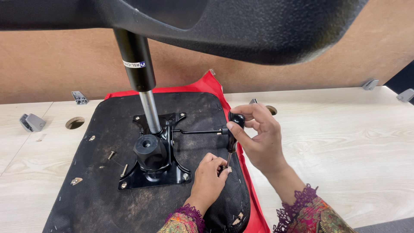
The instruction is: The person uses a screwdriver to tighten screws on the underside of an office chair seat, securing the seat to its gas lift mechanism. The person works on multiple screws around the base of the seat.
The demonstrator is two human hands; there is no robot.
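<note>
An upturned chair seat (108, 203) with a black underside and red edge lies on the table. A black metal mechanism plate (153, 166) sits on it, with a gas cylinder (139, 69) standing up from it and a lever (198, 131) pointing right. My right hand (258, 140) grips the black handle of a screwdriver (233, 133), held upright near the seat's right edge. My left hand (209, 179) pinches the screwdriver's tip, or a screw there, against the seat. Two loose screws (117, 162) lie left of the plate.
A black chair base part (241, 26) hangs across the top of the view. The light wooden table (345, 146) has round cable holes (75, 123) and small grey metal brackets (32, 122) along the brown back panel.
</note>
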